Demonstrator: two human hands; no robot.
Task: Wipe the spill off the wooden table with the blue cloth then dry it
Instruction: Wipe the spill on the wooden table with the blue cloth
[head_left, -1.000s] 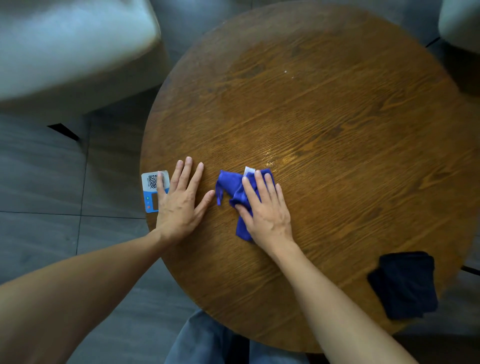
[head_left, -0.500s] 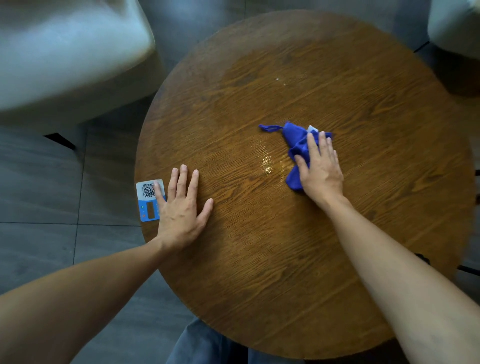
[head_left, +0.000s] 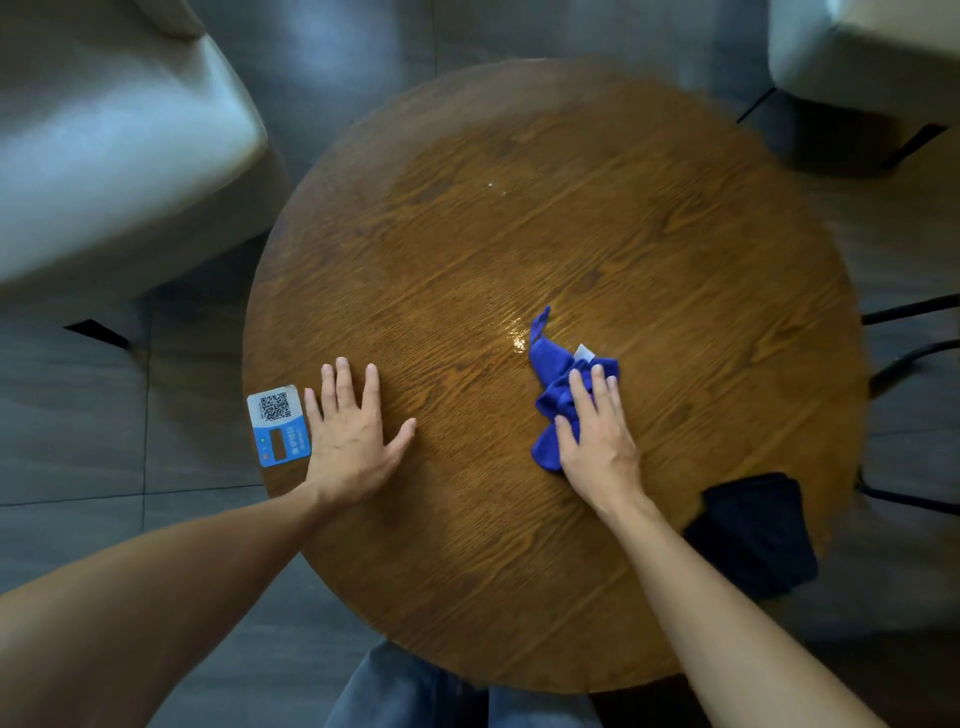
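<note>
A round wooden table (head_left: 649, 218) fills the view. My right hand (head_left: 597, 436) presses flat on a crumpled blue cloth (head_left: 553, 395) right of the table's middle; a white tag shows at the cloth's far edge. A small shiny wet patch (head_left: 514, 332) glistens just beyond the cloth's far left tip. My left hand (head_left: 353, 431) lies flat on the wood near the left edge, fingers spread, holding nothing.
A QR code card (head_left: 278, 423) lies at the table's left edge beside my left hand. A folded dark cloth (head_left: 753, 530) sits at the near right edge. Pale chairs (head_left: 104, 156) stand at far left and far right (head_left: 872, 52). My knees show below the table.
My right hand swept the blue cloth from near my left hand out to the far right, then drew it back toward me. My left hand stayed put.
</note>
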